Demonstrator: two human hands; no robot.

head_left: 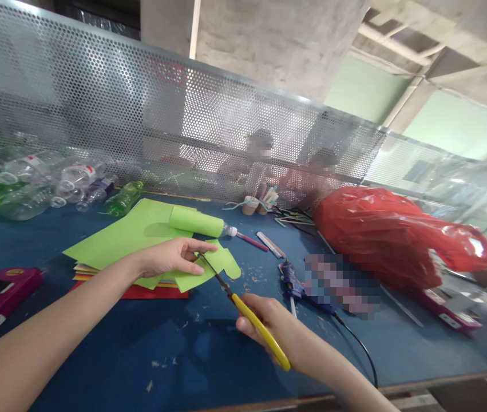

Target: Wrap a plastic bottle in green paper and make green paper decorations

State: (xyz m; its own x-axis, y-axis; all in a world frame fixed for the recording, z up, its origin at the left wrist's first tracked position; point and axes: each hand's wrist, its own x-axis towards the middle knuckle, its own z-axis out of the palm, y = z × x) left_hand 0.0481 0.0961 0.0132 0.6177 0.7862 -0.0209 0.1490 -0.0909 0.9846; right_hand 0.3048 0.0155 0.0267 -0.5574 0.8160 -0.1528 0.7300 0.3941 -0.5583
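My right hand (269, 326) is closed around the yellow handles of a pair of scissors (254, 317). Their dark blades point up and left and reach over a light green paper piece (196, 277) with a rounded, notched outline. My left hand (178, 256) pinches this piece near the blade tips, its fingers closed at the edge. Beneath and behind it lies a stack of coloured paper with a green sheet (114, 237) on top. A bottle wrapped in green paper (196, 222) rests on that stack, its clear neck facing right.
Several plastic bottles (28, 200) lie at the back left. A blue glue gun (292, 280) with a cord is right of the scissors, near a red plastic bag (376, 234). Magenta cases (24, 289) flank the blue table (131, 355). A perforated metal screen (140, 109) stands behind.
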